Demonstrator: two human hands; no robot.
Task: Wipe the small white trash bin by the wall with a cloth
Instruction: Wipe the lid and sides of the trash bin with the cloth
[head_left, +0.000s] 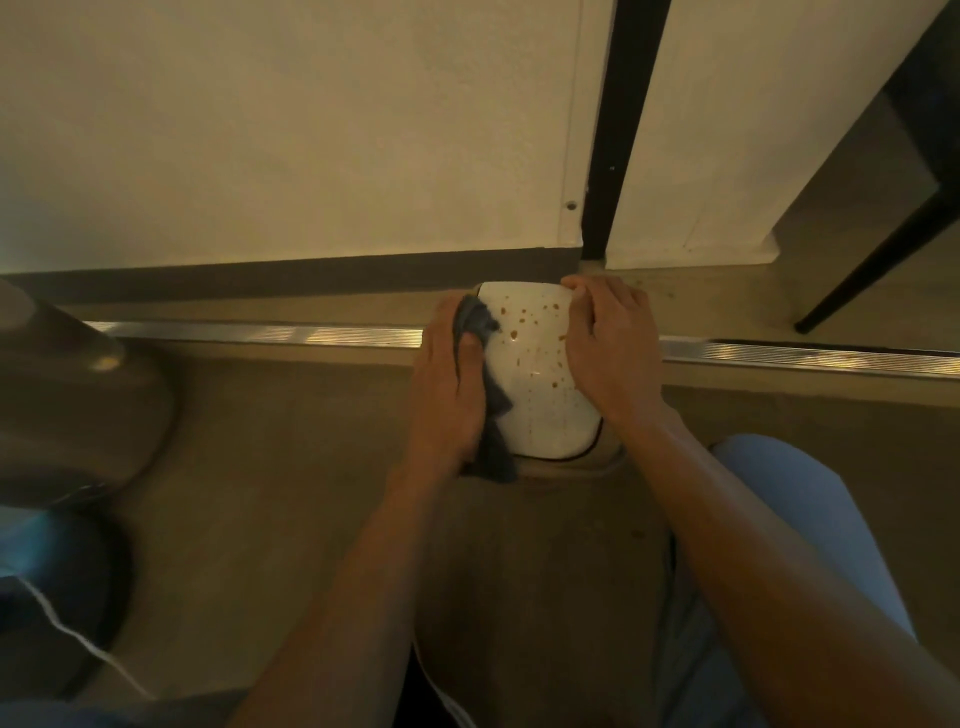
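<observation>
The small white trash bin (535, 374) stands on the floor close to the wall, seen from above. Its lid is speckled with brown spots and drip lines. My left hand (449, 384) presses a dark grey cloth (485, 364) against the bin's left side; the cloth hangs down past the lid's front left corner. My right hand (608, 343) lies on the bin's right edge, fingers curled over the far right corner, holding the bin steady.
A ribbed metal strip (260, 332) runs across the floor under the bin. A black post (618, 130) rises along the wall behind. A black furniture leg (872, 265) slants at right. A rounded metallic object (67, 395) sits at left. My knee in light trousers (810, 519) is at right.
</observation>
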